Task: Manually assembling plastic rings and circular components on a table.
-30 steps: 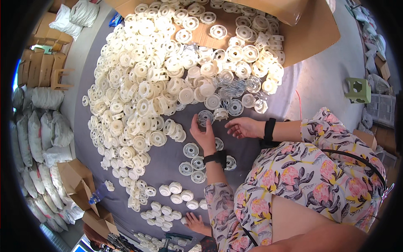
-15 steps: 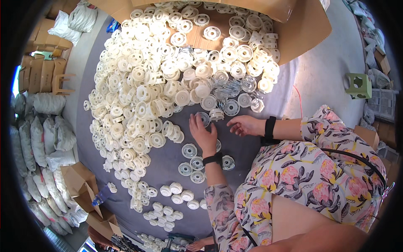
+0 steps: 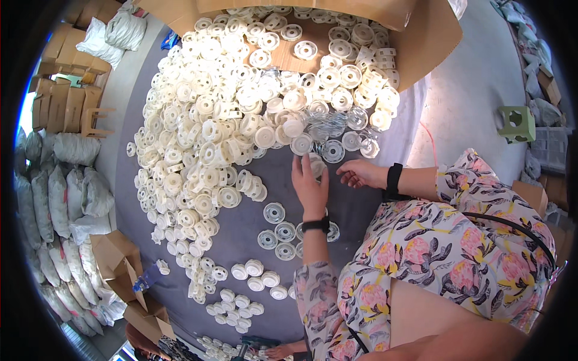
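My left hand (image 3: 311, 191) reaches up from below. Its fingers and thumb are around a white round plastic part (image 3: 316, 166), which they partly cover. To the right, my right hand (image 3: 363, 174) hovers just above the cloth, fingers loosely bent and apart, with nothing visible in them. Just beyond the hands lie a clear-looking ring-shaped disc (image 3: 333, 151) and a bundle of thin metal pieces (image 3: 327, 126). Below my left hand, several pale ring-shaped discs (image 3: 274, 212) lie grouped on the cloth, some partly hidden by my wrist.
A large heap of white plastic parts (image 3: 205, 129) covers the far left, spilling from an open cardboard box (image 3: 430, 45). Stacked white parts (image 3: 254, 268) sit on the grey cloth (image 3: 241, 240). Another person's hand (image 3: 279, 352) shows at the bottom edge. A green stool (image 3: 516, 123) stands right.
My left hand has moved right, onto the white round part, off the disc it was over. My right hand has shifted slightly right. The other person's hand has moved a little.
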Available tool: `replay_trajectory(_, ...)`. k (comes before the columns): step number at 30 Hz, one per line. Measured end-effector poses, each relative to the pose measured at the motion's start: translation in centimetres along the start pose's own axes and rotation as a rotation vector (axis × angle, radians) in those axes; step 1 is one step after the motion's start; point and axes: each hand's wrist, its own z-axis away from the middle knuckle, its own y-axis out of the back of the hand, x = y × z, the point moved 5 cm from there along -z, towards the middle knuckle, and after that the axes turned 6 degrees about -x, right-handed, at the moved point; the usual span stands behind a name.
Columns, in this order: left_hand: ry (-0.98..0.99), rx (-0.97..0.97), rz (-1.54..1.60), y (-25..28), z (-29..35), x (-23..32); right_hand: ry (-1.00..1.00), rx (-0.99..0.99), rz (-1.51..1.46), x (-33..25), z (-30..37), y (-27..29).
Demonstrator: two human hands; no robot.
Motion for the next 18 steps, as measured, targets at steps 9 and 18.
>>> replay_trajectory(9,-0.003,-0.19,-0.474,-2.5,0.8,0.5,0.215,0.222,0.251,-0.6,1.2,3.2)
replay_trajectory(18,-0.111,-0.214,-0.498,-3.2,0.7,1.9,0.241,0.142,0.52,-2.5,1.1,1.5)
